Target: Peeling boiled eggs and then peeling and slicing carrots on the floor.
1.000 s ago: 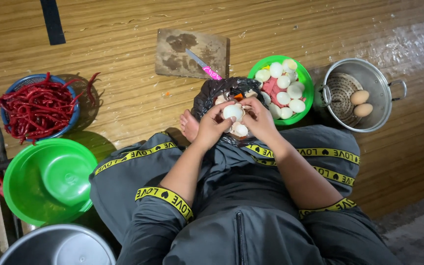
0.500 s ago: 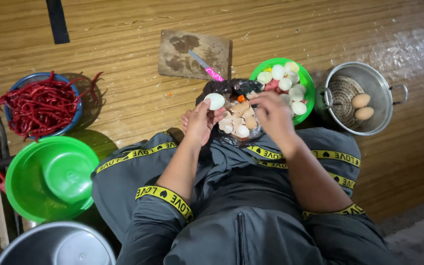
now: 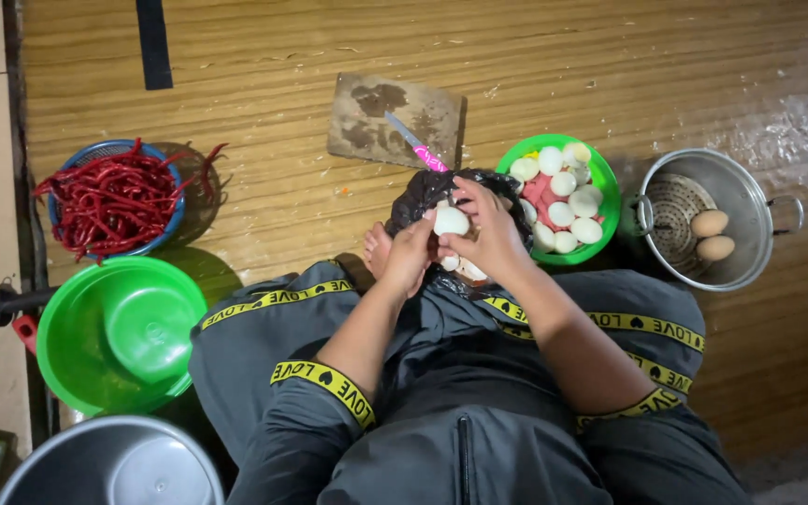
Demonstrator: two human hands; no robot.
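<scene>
Fingers (image 3: 437,217) of both hands are clamping together on a peeled white egg (image 3: 451,222), holding it just above a black bag (image 3: 423,192); left hand (image 3: 411,254) and right hand (image 3: 488,234) are meeting over the lap, forearms angling inward, while bag contents are staying mostly hidden beneath them

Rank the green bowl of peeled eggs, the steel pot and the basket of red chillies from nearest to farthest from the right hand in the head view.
From the right hand:
1. Green bowl of peeled eggs, just beyond the hand, to its right.
2. Steel pot, farther right, with two brown eggs inside.
3. Basket of red chillies, far to the left, across the floor.
</scene>
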